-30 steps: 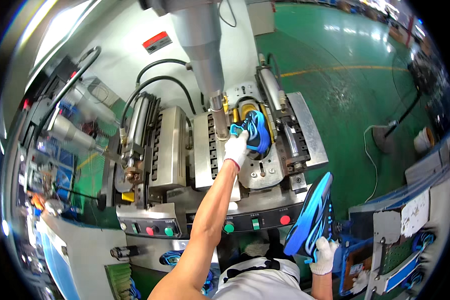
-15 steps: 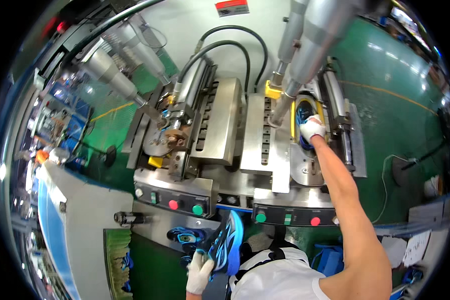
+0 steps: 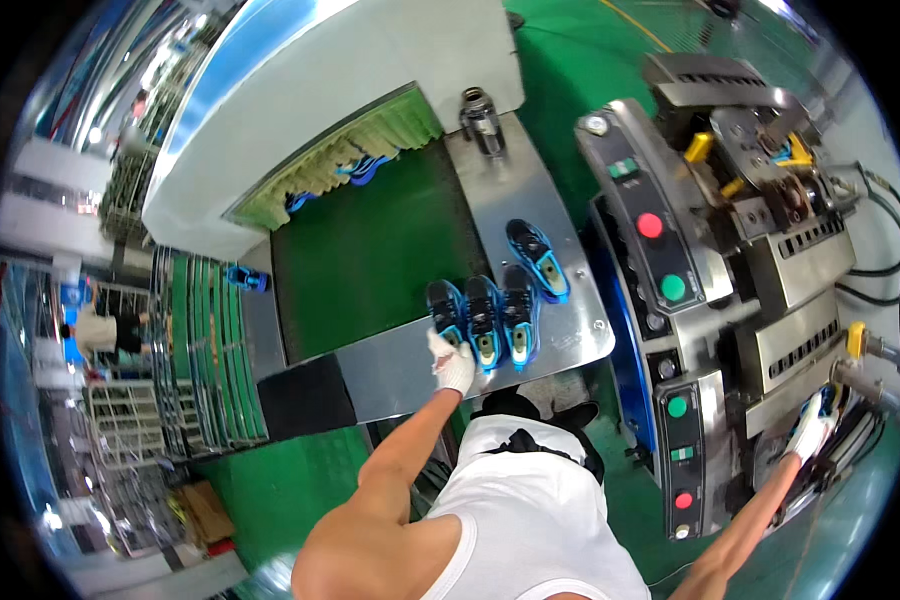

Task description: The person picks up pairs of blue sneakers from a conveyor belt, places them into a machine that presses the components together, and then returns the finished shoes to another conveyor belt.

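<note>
Shoes (image 3: 482,320) in blue and black are being kept in a row of three on the steel table (image 3: 390,375), and the heel of the leftmost one is being gripped by the gloved left hand (image 3: 454,364), directly above it in the view. A fourth shoe (image 3: 537,259) is being left apart. The gloved right hand (image 3: 813,424) is being pressed against the press machine (image 3: 770,300), its fingers seemingly closed, though that cannot be told.
</note>
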Available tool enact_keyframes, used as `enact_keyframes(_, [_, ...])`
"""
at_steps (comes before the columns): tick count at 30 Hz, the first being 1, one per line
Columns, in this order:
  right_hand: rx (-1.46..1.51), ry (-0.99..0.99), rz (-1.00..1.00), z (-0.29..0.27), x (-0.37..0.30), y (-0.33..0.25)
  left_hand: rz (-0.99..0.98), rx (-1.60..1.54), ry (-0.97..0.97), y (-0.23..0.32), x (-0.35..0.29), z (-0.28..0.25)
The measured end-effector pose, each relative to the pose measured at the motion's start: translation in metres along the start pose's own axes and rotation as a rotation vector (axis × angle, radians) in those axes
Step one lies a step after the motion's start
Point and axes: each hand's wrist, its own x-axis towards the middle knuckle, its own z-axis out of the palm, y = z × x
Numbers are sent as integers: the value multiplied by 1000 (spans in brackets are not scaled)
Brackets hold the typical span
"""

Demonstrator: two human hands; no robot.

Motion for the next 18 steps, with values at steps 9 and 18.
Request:
enact_keyframes(9, [-1165,-526,-498,57,-321,-187,131,-91,-490,4,35,-41])
enact_keyframes(18, [120,-951,-364,115,-371,-358,285,50,-338,-34,288,-55])
